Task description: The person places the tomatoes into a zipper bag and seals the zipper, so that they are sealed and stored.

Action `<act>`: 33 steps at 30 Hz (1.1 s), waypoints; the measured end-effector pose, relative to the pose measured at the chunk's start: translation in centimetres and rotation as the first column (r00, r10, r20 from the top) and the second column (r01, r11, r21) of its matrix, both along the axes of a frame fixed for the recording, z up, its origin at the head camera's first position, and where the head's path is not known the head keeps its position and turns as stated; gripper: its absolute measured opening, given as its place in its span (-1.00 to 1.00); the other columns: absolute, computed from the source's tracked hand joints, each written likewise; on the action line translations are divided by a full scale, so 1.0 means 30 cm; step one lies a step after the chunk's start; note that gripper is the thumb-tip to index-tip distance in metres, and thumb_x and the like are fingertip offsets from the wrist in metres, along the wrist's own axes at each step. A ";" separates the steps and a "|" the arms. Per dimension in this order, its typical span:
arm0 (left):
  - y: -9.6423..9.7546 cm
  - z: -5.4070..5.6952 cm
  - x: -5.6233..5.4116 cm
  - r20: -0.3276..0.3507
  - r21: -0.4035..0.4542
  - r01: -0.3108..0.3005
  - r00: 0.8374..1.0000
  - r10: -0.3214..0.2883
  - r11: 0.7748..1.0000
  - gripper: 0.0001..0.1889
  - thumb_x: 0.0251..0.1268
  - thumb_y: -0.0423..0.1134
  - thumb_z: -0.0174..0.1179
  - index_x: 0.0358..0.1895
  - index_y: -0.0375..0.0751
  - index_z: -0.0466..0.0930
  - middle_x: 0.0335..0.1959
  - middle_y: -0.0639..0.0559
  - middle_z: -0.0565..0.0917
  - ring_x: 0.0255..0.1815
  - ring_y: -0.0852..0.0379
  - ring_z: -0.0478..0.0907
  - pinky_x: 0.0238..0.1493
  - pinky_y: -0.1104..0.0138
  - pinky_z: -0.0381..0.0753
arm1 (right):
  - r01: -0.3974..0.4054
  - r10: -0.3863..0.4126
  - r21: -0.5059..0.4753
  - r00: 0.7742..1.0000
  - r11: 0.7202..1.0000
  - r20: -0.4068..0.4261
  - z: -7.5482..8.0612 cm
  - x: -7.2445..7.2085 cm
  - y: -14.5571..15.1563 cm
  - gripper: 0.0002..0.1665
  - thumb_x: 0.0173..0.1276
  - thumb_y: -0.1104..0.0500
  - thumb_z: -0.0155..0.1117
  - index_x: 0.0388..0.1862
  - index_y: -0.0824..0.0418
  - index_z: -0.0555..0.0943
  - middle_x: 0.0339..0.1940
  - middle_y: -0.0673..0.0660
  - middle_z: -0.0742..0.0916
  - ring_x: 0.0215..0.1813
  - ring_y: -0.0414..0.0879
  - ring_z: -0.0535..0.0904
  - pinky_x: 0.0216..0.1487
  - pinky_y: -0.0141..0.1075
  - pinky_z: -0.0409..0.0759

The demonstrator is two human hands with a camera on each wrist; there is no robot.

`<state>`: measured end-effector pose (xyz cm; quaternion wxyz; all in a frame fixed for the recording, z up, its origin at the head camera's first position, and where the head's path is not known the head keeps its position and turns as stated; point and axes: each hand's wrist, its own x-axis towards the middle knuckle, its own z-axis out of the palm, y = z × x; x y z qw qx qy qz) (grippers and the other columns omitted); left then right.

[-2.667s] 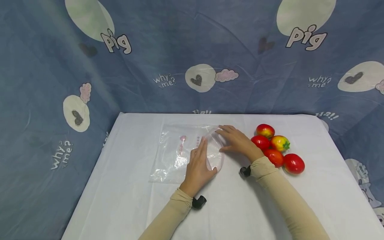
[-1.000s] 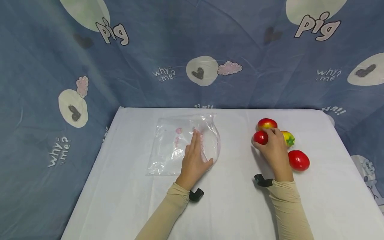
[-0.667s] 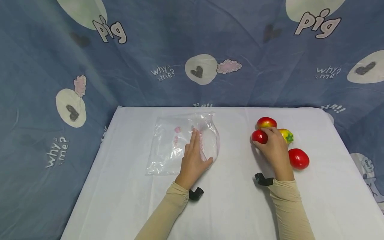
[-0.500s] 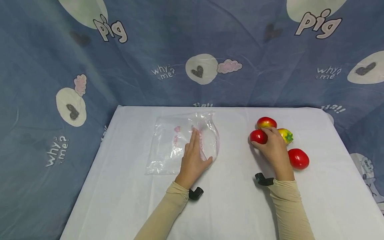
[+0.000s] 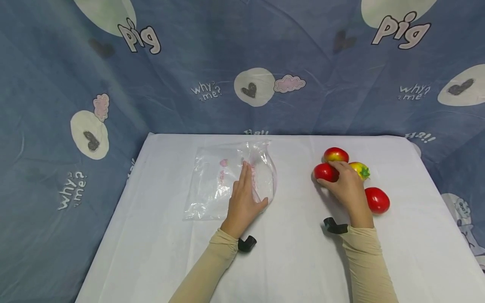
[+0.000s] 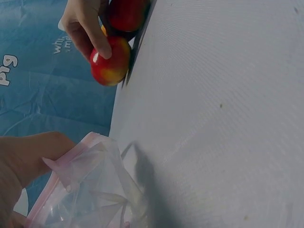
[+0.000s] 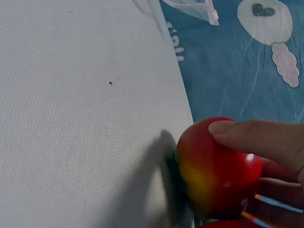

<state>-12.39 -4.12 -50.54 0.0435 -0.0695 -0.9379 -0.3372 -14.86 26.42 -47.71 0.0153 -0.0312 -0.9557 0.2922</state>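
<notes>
My left hand (image 5: 242, 206) lies at the mouth of a clear zip bag (image 5: 210, 185) with pink print, its fingers straight along the top layer and the thumb spread apart. In the left wrist view the thumb (image 6: 35, 152) touches the pink zip edge and the bag's mouth gapes. My right hand (image 5: 348, 191) grips a red-and-yellow fruit (image 5: 323, 172) between thumb and fingers. The right wrist view shows this glossy fruit (image 7: 213, 166) with the thumb across its top and fingers behind it.
Around the right hand lie another red-and-yellow fruit (image 5: 336, 155), a yellow one with a green top (image 5: 360, 170) and a large red one (image 5: 377, 200). A white cloth (image 5: 288, 256) covers the table. A blue printed curtain (image 5: 212, 42) stands along the back and sides.
My right hand has left the bag's mouth, gone right to the fruit and taken hold of one. That fruit has shifted slightly left. My left hand stays at the bag.
</notes>
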 end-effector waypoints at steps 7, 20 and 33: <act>-0.001 0.002 -0.001 -0.010 0.001 -0.003 1.000 0.003 1.000 0.28 0.00 -0.09 0.59 0.71 -0.12 -0.15 0.75 0.09 -0.10 0.24 -0.13 0.46 -0.11 0.00 0.73 | -0.034 0.029 -0.067 0.997 0.997 -0.073 -0.010 -0.006 0.001 -0.17 0.25 0.09 0.56 0.49 0.16 0.47 0.44 0.29 0.55 0.36 0.26 0.46 0.25 0.27 0.62; -0.006 0.012 -0.004 -0.016 -0.005 -0.002 1.000 0.002 1.000 0.28 -0.02 -0.10 0.60 0.70 -0.15 -0.14 0.75 0.08 -0.09 0.25 -0.15 0.47 -0.07 -0.03 0.73 | -0.175 0.108 -0.297 0.967 0.939 -0.230 -0.036 -0.020 -0.019 -0.22 0.17 0.17 0.63 0.39 0.18 0.58 0.38 0.20 0.64 0.40 0.12 0.55 0.35 -0.27 0.60; -0.009 0.014 0.001 -0.004 0.003 0.002 1.000 -0.002 1.000 0.28 -0.03 -0.12 0.61 0.70 -0.10 -0.11 0.75 0.10 -0.07 0.22 -0.14 0.47 -0.11 -0.01 0.74 | -0.306 0.192 -0.476 0.943 0.825 -0.273 -0.035 -0.013 -0.142 -0.27 0.09 0.42 0.60 0.30 0.36 0.61 0.28 0.33 0.68 0.25 -0.41 0.54 0.23 -0.54 0.57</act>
